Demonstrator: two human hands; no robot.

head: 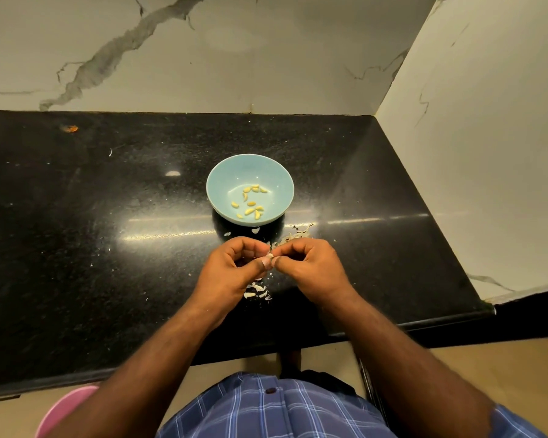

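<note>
Hands (234,267) (310,267) pinch small clove (270,256) — papery, pale.

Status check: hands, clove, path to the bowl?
Left hand and right hand both pinching one small clove above the counter. Peeled cloves in the blue bowl. Loose skins under the hands, nothing blocking the bowl.

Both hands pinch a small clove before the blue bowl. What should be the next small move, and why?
Probably the right hand should pull the skin away while the left hand holds the clove: it looks whitish, the peeled cloves in the bowl are yellow, and skins lie on the counter.
</note>
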